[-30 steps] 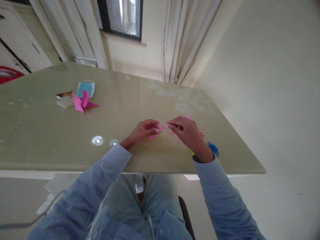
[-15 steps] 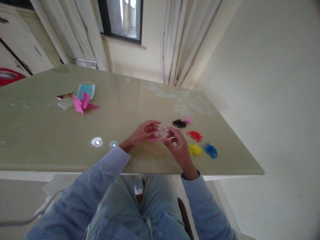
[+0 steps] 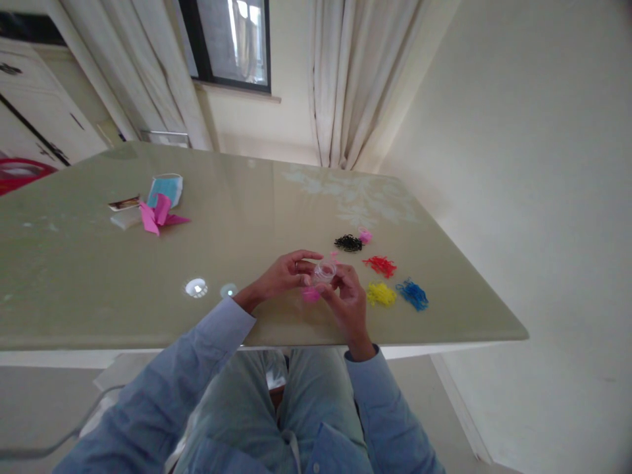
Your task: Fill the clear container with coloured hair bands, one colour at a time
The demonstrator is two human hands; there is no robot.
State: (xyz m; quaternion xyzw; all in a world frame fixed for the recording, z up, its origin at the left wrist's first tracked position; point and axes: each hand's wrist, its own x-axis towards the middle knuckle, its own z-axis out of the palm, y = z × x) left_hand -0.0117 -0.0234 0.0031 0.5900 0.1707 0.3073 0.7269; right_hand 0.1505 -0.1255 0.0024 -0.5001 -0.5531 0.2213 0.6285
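A small clear round plastic jar (image 3: 324, 270), its mouth tilted up, is held just above the table between my two hands. My left hand (image 3: 286, 274) has its thumb and fingers curved against the jar's left side. On the other side, my right hand (image 3: 348, 293) grips the jar between thumb and fingers. Something pink (image 3: 311, 294) shows on the table under my left hand, partly hidden. To the right of my hands lie small piles of bands: black (image 3: 349, 243), pink (image 3: 365, 236), red (image 3: 381, 265), yellow (image 3: 380, 294) and blue (image 3: 413, 294).
On the left side of the glossy table (image 3: 237, 210) lie a pink folded-paper shape (image 3: 160, 216), a blue face mask (image 3: 166, 189), a whitish flat packet (image 3: 126, 218) and a small picture card (image 3: 124, 203). A wall (image 3: 518, 197) stands beyond the table's right edge.
The jar has come slightly nearer and turned so its round mouth shows more clearly. My right hand has shifted down with it. The whole view has tilted a little.
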